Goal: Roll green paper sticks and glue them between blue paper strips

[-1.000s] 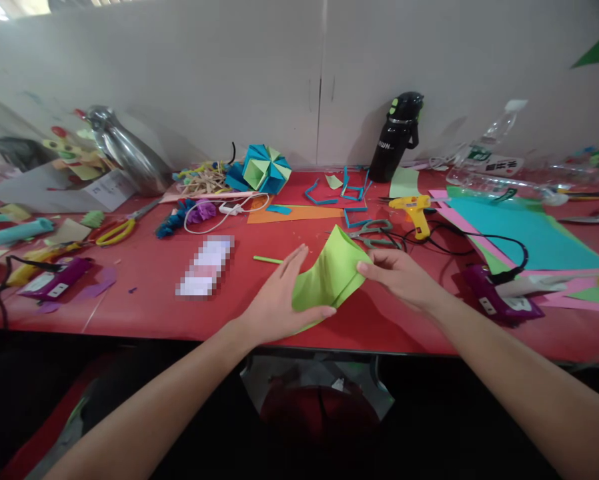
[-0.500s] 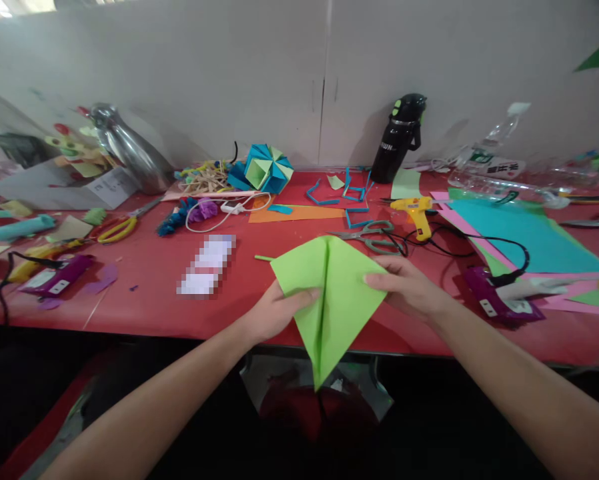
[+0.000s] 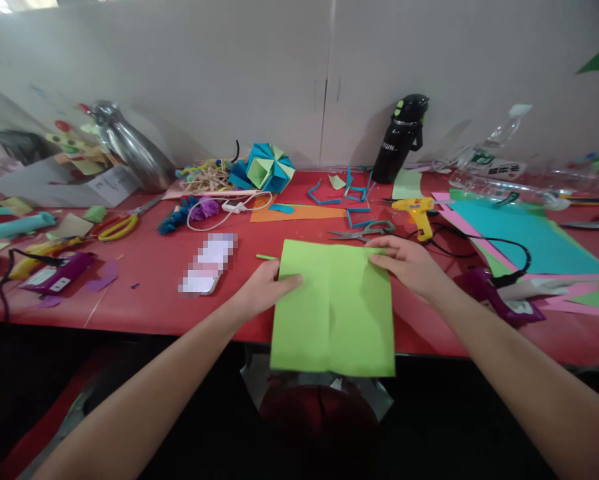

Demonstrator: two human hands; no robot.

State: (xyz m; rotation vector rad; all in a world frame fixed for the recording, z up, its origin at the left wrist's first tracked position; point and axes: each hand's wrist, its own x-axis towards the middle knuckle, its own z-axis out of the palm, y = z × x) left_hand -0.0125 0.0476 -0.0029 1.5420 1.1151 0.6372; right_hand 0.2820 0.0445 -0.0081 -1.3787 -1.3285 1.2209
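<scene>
Between my hands is a square sheet of lime-green paper [image 3: 334,313], nearly flat, with a vertical crease down its middle. It hangs partly over the front edge of the table. My left hand [image 3: 267,287] pinches its left side, thumb on top and fingers hidden beneath. With my right hand [image 3: 402,263] I grip the upper right corner, thumb in front of the paper. A thin green paper stick [image 3: 266,257] lies just beyond my left hand. Grey-green scissors [image 3: 362,233] rest behind the paper's top edge.
On the red table [image 3: 149,293] are a phone [image 3: 214,263], a yellow glue gun [image 3: 415,212], a black flask [image 3: 399,143], a folded-paper ball [image 3: 269,167], coloured sheets [image 3: 519,233] and two purple power strips [image 3: 59,273]. Plastic bottles [image 3: 499,173] and a metal jug [image 3: 129,147] stand behind.
The green paper was turned diamond-wise and bent along its crease; now it is opened out and squared up. My right hand has moved slightly up to its corner.
</scene>
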